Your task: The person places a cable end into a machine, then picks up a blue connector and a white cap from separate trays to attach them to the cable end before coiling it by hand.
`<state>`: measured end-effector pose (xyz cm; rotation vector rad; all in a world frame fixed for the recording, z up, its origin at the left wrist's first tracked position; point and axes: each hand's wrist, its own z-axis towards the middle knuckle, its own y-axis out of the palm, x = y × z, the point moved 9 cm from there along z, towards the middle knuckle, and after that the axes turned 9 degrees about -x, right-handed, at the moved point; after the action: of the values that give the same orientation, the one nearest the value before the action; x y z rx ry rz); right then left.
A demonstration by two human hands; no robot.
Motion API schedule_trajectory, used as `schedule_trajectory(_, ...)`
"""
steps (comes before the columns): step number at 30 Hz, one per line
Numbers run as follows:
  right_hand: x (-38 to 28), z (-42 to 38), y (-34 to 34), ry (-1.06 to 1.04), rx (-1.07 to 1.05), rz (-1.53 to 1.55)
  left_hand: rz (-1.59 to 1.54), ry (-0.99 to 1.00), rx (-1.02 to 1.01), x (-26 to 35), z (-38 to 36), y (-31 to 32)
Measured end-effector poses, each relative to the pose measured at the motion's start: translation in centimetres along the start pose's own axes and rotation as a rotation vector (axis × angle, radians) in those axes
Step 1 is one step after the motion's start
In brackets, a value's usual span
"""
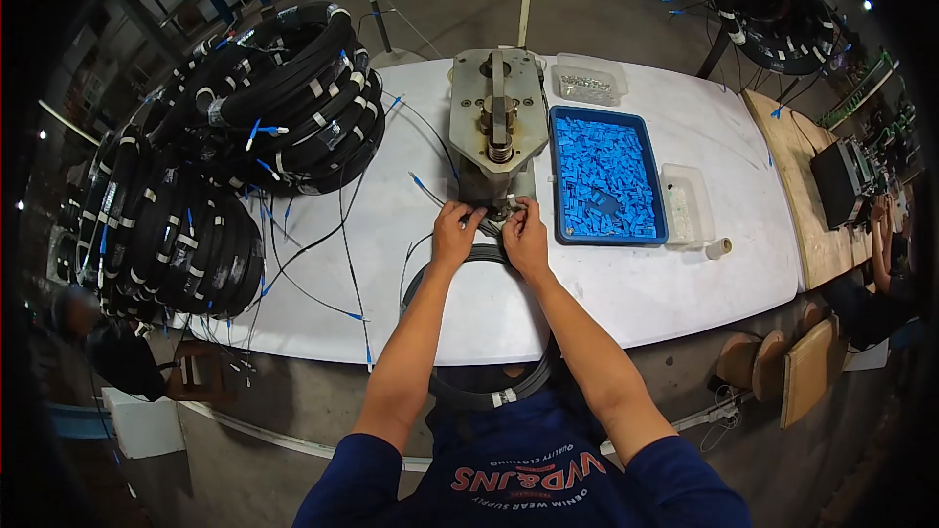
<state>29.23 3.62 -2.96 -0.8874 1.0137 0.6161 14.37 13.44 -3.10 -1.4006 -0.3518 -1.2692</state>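
A metal bench press stands at the middle of the white table. Just below its tool, my left hand has its fingers pinched together on a thin dark cable. Close beside it, my right hand is closed at the same spot, its fingertips meeting over something too small to make out. A coil of black cable hangs over the table's front edge below my forearms, partly hidden by them. One loose cable end with a blue tip lies to the left of the press.
Large bundles of black cable coils fill the left side. Right of the press are a blue tray of small blue parts, two clear plastic boxes and a small roll. Another person's hand shows at the far right.
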Motion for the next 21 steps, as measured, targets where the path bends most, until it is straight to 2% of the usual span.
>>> schedule_trajectory(5,-0.2,-0.5,-0.2,-0.004,0.002,-0.001,-0.149,-0.026,-0.151,-0.1,-0.4,0.8)
schedule_trajectory(9,-0.4,-0.9,-0.1,-0.007,-0.009,-0.013,-0.183,0.01,-0.179,-0.3,-0.7,1.1)
schedule_trajectory(12,-0.4,-1.5,-0.1,-0.007,-0.019,-0.029,-0.132,0.077,-0.192,0.4,-1.1,1.3)
schedule_trajectory(17,-1.4,-2.5,-0.6,-0.004,-0.025,-0.1,-0.034,-0.049,-0.204,0.0,-2.2,1.2)
schedule_trajectory(21,-2.4,-4.4,-0.5,0.015,-0.026,-0.143,0.067,-0.038,-0.284,1.1,-3.5,1.6)
